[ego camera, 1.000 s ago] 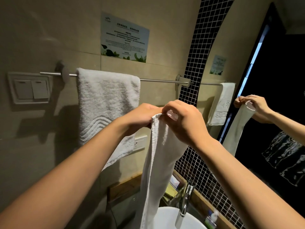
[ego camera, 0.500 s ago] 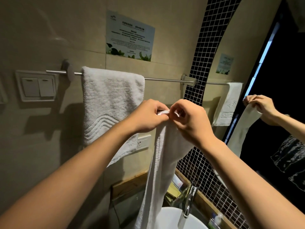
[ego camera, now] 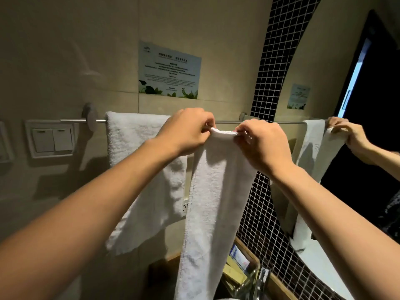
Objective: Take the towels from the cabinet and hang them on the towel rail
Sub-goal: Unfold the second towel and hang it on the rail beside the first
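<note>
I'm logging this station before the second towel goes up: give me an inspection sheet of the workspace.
Surface: beige tiled wall with a metal rail; black mosaic strip to its right.
Job's things: hung towel draped over the rail's left part; second towel held up at rail height, not yet over it.
Clutter: small packets and a tap by the basin below.
Grippers: left hand and right hand each pinch the second towel's top edge.
Cables: nothing seen.
Surroundings: notice, switch, socket, mirror.
</note>
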